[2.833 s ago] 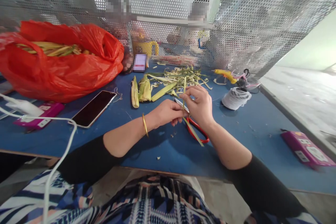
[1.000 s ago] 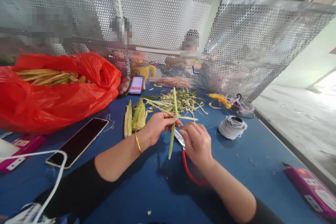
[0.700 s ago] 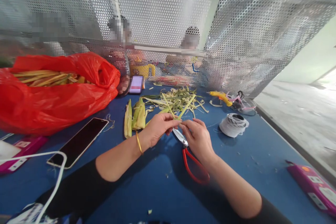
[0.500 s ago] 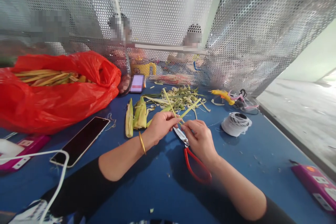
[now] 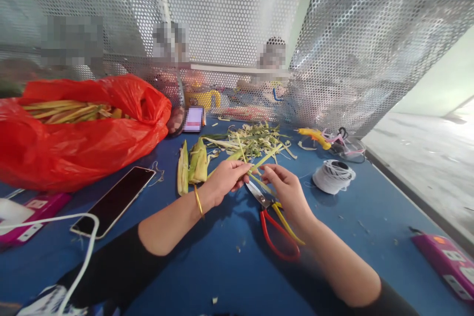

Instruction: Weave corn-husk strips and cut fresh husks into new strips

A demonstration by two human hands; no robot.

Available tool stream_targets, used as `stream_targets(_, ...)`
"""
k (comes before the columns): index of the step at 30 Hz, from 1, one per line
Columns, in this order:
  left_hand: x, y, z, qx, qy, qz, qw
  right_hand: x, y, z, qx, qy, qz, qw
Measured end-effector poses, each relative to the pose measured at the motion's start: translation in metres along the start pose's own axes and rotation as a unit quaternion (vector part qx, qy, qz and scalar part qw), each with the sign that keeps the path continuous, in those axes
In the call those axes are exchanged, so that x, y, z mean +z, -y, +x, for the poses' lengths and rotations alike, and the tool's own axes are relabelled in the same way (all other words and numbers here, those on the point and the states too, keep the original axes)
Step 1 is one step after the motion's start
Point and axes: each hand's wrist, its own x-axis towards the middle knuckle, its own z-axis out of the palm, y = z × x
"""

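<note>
In the middle of the head view, my left hand [image 5: 234, 176] pinches a narrow green leaf strip [image 5: 267, 156] between thumb and fingers. Strip ends stick up and away from the fingertips, and another length slants down toward my right hand [image 5: 283, 182]. That hand is closed close by, its thumb and fingertips drawn together at the strip; the exact grip is small to see. Below the hands lie red-handled scissors [image 5: 264, 202], blades pointing up and left. A yellow handle [image 5: 289, 224] shows beside them, partly covered by my right hand.
Leaf scraps [image 5: 255, 139] are heaped beyond my hands, with cut stalk pieces [image 5: 198, 162] to their left. A red plastic bag [image 5: 92, 150] holds stalks. Also around: a phone [image 5: 114, 200], a white thread spool [image 5: 334, 177], a yellow glue gun [image 5: 314, 137], and a perforated metal screen [image 5: 233, 24] with people behind.
My right hand has shifted slightly right and turned, uncovering the yellow handle and a strip slanting below the fingers. My left hand still pinches the strip; its upright end has moved slightly right.
</note>
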Motion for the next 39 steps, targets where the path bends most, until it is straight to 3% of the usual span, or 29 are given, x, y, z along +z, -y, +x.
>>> stream_targets(4, 0.001, 0.001, 0.001, 0.014, -0.017, 0.017, 1.000, -0.006, 0.004, 0.006, 0.021, 0.003, 0.047, 0.999)
stream_targets(10, -0.002, 0.003, 0.003, 0.048, -0.032, 0.051, 0.997, -0.014, 0.011, 0.012, 0.034, 0.028, 0.016, 0.999)
stream_targets(16, 0.001, 0.010, 0.000, 0.082, 0.043, 0.138, 0.986, -0.009, 0.011, 0.009, 0.090, 0.032, 0.120, 0.988)
stream_targets(20, 0.001, 0.010, 0.000, 0.094, 0.083, 0.149, 0.981, -0.006, 0.008, 0.006, 0.077, 0.000, 0.144, 0.987)
stream_targets(26, -0.001, 0.005, 0.001, 0.040, 0.119, 0.159, 0.979, -0.005, -0.001, 0.008, 0.072, -0.001, 0.125, 0.989)
stream_targets(28, 0.000, 0.004, 0.000, 0.036, 0.105, 0.164, 0.980, -0.009, -0.004, 0.010, 0.037, -0.021, 0.072, 0.996)
stream_targets(30, 0.000, 0.004, -0.001, 0.041, 0.087, 0.181, 0.979, -0.015, -0.004, 0.012, -0.046, -0.104, -0.020, 0.993)
stream_targets(32, 0.001, 0.004, -0.003, 0.047, 0.077, 0.206, 0.974, -0.020, -0.002, 0.012, -0.154, -0.195, -0.131, 0.960)
stream_targets(33, 0.002, 0.005, -0.003, 0.053, 0.078, 0.222, 0.971, -0.022, 0.000, 0.011, -0.203, -0.208, -0.181, 0.940)
stream_targets(34, 0.003, 0.006, -0.003, 0.060, 0.081, 0.239, 0.966, -0.023, 0.002, 0.009, -0.239, -0.192, -0.221, 0.926)
stream_targets(36, 0.004, 0.009, -0.003, 0.074, 0.090, 0.274, 0.955, -0.022, 0.004, 0.005, -0.264, -0.101, -0.258, 0.924)
stream_targets(39, 0.004, 0.015, -0.001, 0.099, 0.099, 0.289, 0.947, -0.014, 0.002, 0.002, -0.205, 0.027, -0.229, 0.951)
